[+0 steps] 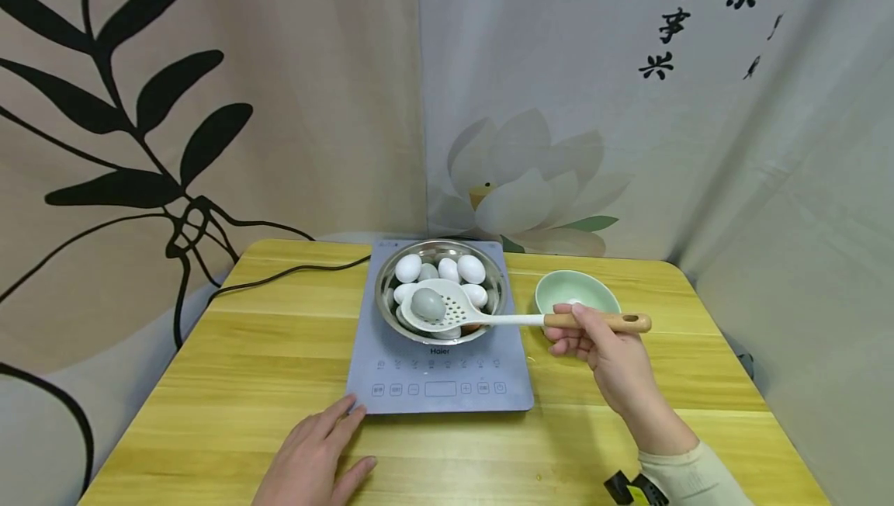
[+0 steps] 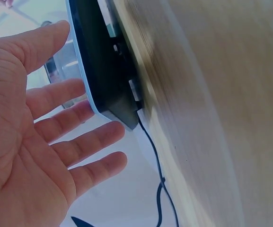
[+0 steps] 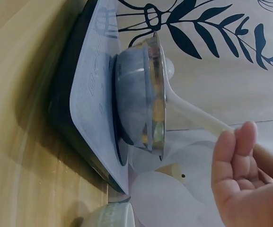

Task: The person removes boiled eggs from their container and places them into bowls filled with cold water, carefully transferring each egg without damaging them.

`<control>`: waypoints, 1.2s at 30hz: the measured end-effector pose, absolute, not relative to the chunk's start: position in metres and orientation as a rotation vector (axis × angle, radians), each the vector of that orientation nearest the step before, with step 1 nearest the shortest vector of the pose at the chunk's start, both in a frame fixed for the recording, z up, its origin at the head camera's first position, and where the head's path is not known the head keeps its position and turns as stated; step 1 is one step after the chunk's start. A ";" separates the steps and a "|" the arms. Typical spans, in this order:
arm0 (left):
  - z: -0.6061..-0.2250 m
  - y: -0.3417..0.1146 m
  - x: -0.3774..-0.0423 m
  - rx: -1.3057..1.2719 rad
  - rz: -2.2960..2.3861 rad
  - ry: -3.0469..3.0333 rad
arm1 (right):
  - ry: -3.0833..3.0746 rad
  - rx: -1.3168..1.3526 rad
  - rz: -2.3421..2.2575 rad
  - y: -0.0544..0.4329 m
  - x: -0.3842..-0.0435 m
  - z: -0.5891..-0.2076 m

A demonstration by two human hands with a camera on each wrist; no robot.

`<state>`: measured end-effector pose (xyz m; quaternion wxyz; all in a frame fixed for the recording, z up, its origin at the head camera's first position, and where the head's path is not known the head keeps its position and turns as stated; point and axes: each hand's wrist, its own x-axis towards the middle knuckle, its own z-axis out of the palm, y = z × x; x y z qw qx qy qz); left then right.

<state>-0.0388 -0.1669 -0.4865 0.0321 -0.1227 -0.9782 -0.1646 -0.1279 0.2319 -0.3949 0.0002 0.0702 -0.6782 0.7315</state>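
One Haier induction cooktop (image 1: pixel 440 372), the left hand (image 1: pixel 310 452) with fingers apart by its corner, bears one steel bowl (image 1: pixel 497 292). The right hand (image 1: pixel 615 358) grips one slotted spoon (image 1: pixel 520 320) above it; one grey egg (image 1: pixel 427 304) rests in the spoon, and only the head view shows at least five white eggs (image 1: pixel 471 268) inside the bowl.

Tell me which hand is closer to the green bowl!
The right hand: it's just in front of the green bowl, holding the slotted spoon. The left hand is farther away, by the cooktop's front left corner.
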 end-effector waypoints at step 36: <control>-0.484 -0.167 -0.039 -0.368 -0.527 -3.044 | -1.868 0.265 2.411 0.239 -0.103 -0.385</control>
